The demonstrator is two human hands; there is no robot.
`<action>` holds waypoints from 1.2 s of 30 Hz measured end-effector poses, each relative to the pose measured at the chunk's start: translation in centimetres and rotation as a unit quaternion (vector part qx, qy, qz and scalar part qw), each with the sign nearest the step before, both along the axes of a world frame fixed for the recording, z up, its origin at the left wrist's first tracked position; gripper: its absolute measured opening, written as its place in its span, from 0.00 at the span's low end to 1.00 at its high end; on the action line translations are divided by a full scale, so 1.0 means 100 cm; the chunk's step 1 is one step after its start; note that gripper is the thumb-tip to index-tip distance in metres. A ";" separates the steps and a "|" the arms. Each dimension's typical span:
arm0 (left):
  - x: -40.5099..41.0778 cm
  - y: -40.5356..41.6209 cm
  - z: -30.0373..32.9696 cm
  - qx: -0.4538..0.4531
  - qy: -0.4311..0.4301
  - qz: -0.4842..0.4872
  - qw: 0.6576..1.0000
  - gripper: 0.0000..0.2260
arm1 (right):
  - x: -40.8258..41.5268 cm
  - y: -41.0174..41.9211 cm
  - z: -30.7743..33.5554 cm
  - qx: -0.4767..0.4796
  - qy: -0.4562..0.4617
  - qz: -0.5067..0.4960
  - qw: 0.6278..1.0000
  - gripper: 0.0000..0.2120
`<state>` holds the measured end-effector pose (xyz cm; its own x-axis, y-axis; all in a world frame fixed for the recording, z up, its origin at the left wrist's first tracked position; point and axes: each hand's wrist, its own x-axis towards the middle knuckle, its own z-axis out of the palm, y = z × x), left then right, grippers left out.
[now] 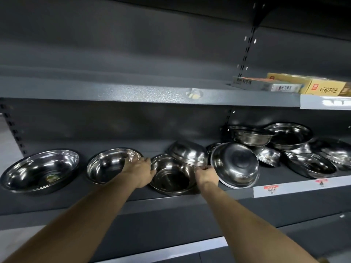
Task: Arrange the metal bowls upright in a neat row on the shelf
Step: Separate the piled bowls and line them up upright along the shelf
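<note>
On the dark shelf (pixel 133 198), two metal bowls upright at left (pixel 40 170) (pixel 110 165), a third upright bowl (pixel 171 177) at centre with an overturned bowl (pixel 187 152) leaning on its far rim, a tilted bowl (pixel 235 165) and a jumbled pile (pixel 284 145) crowding the right. Left hand (pixel 139 170) stretched forward between second and third bowls, fingers (pixel 135 158) relaxed, touching the second bowl's rim. Right hand (pixel 206 176) palm-down, fingers curled over the third bowl's right rim; boxes (pixel 284 85) on the upper shelf.

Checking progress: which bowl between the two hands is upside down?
The overturned bowl, leaning on the back rim of the upright bowl the hands flank; it shows its domed underside, not its hollow.
</note>
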<state>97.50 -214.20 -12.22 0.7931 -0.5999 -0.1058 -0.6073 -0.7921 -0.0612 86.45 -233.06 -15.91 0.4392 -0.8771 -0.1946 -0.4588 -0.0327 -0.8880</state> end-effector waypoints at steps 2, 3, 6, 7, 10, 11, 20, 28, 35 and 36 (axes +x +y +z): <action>0.000 -0.002 -0.005 0.002 -0.001 0.000 1.000 0.28 | -0.001 -0.002 -0.008 0.009 0.013 0.014 1.000 0.19; 0.000 -0.003 -0.007 0.002 0.000 0.002 1.000 0.29 | -0.001 0.000 -0.010 0.016 0.021 0.023 0.999 0.21; 0.001 -0.002 -0.011 0.001 0.002 0.010 1.000 0.29 | 0.001 0.002 -0.017 0.029 0.066 0.050 0.996 0.23; 0.001 -0.002 -0.011 0.001 0.002 0.011 1.000 0.29 | 0.001 0.004 -0.017 0.044 0.071 0.061 0.995 0.21; 0.000 0.002 -0.012 0.004 0.001 0.015 1.000 0.29 | 0.001 0.010 -0.019 0.126 0.037 0.070 0.989 0.12; 0.000 0.004 -0.012 0.006 0.002 0.016 1.000 0.29 | 0.001 0.011 -0.018 0.135 0.027 0.066 0.988 0.11; 0.001 0.016 -0.003 -0.030 -0.010 0.028 0.999 0.28 | 0.000 0.009 -0.004 0.159 -0.028 0.042 0.986 0.13; 0.014 0.034 0.006 -0.053 -0.032 0.061 0.996 0.28 | -0.001 0.015 -0.006 0.174 -0.017 0.050 0.983 0.13; 0.023 0.052 0.014 -0.065 -0.039 0.103 0.992 0.30 | 0.003 0.022 -0.004 0.187 -0.040 0.065 0.979 0.11; 0.024 0.055 0.016 -0.066 -0.039 0.111 0.991 0.30 | 0.004 0.023 -0.003 0.187 -0.046 0.068 0.979 0.10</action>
<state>99.90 -208.71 -10.65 0.9095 -0.4147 0.0278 -0.4151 -0.9097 0.0114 86.84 -230.78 -16.20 0.5771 -0.6852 -0.4445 -0.3898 0.2472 -0.8871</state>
